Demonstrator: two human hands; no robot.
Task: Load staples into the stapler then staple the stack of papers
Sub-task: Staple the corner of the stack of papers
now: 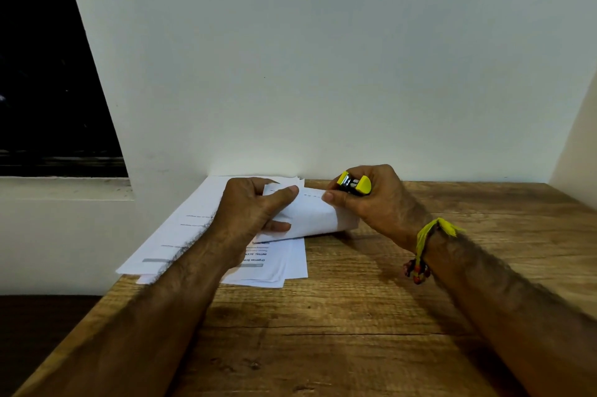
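While right hand (371,199) grips stapler (353,184), left hand (248,212) pinches papers (307,212)

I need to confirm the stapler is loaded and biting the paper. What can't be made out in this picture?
Head view only:
- Yellow and black stapler: body wrapped by the right hand, so staples and mouth are hidden.
- Folded white paper sheets: held edge covered by the left hand and right fingers.
- Print on the flat white paper stack: too small, partly under the left forearm.
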